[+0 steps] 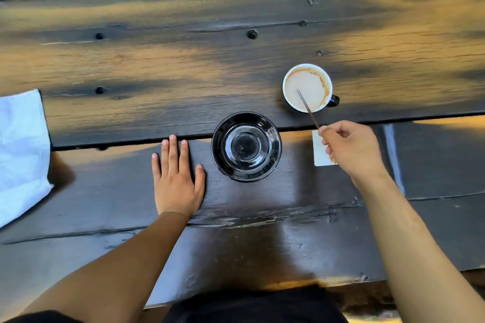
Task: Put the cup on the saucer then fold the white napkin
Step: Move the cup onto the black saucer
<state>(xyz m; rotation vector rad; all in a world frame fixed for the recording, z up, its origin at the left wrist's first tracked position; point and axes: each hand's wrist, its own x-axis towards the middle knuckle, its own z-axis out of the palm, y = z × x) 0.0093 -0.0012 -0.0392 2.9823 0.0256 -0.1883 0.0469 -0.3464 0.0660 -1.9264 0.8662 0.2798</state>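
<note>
A dark cup with a white inside and milky coffee stands on the dark wooden table, right of centre. Its handle points right. A thin metal stirrer leans in the cup, and my right hand pinches its upper end just below the cup. An empty black glossy saucer sits at the centre, left of and nearer than the cup. My left hand lies flat on the table beside the saucer's left rim, fingers spread. The white napkin lies unfolded at the far left edge.
A small white paper packet lies on the table partly under my right hand. The table is made of rough dark planks with a gap running across behind the saucer. Its near edge is close to my body.
</note>
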